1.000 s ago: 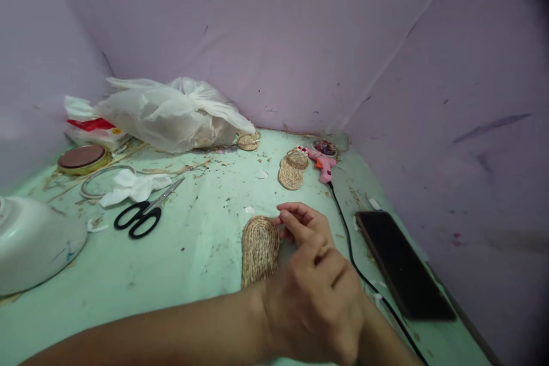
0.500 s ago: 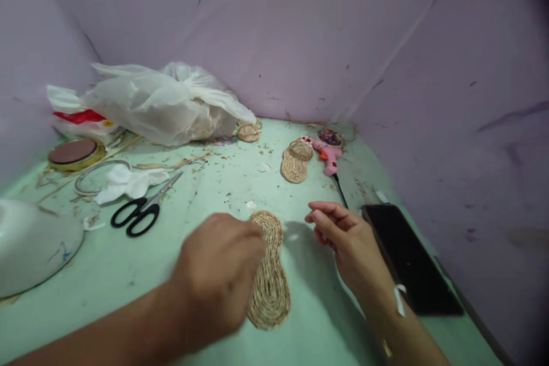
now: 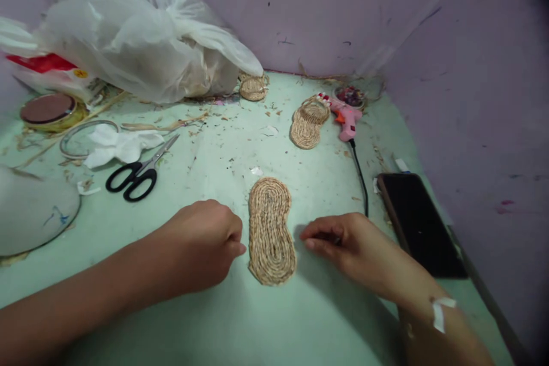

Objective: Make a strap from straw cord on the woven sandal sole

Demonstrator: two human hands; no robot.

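A woven straw sole [image 3: 271, 234], narrower at its waist and made of coiled braid, lies flat on the green tabletop between my hands. My left hand [image 3: 210, 246] is curled into a fist just left of it, thumb toward the sole, with nothing showing from the fingers. To the right, my right hand [image 3: 338, 240] hovers near the sole's edge, thumb and fingertips a little apart and nothing between them. Farther back is a small woven slipper [image 3: 307, 126] with a strap and red and white beads, beside a pink glue gun [image 3: 346, 120].
Black-handled scissors [image 3: 139, 174] lie at left near white tissue [image 3: 122, 146] and a tape roll [image 3: 51, 111]. A white bowl-like object [image 3: 34, 211] is at the left edge. Behind stands a plastic bag [image 3: 141, 40]. A phone [image 3: 418, 223] lies right, near the glue gun's cord [image 3: 360, 171].
My left hand has drawn back left off the sole, which now shows whole. My right hand has lowered toward the sole's right side. The view has tilted downward.
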